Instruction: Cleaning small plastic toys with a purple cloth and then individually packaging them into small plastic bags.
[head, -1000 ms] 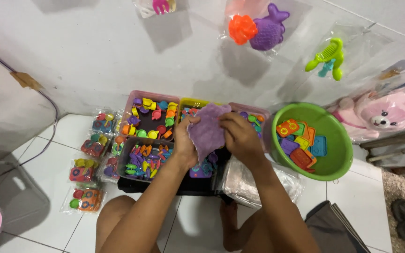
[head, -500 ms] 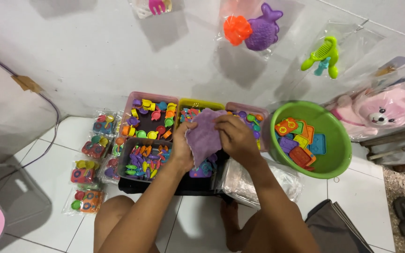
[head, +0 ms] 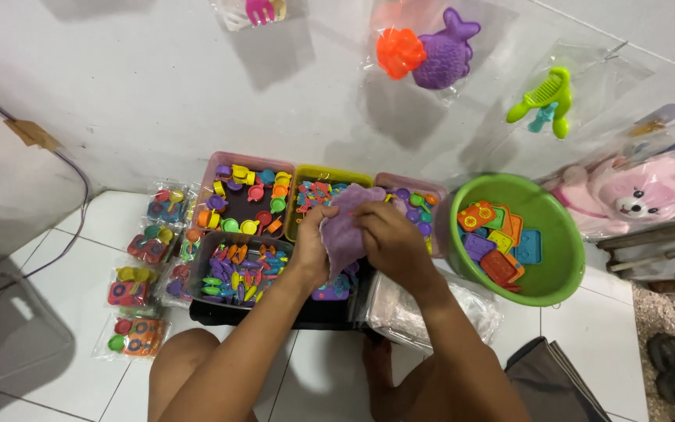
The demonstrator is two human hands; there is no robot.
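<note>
My left hand (head: 312, 248) and my right hand (head: 388, 236) both gripping purple cloth (head: 345, 227), fingers curled shut on it from either side. Cloth hanging above trays of small coloured toy parts (head: 244, 270), centre of scene. Green basin (head: 560, 273) holding flat coloured pieces sitting right. Bagged toys (head: 138, 293) lying left on white tiled floor (head: 587, 344).
</note>
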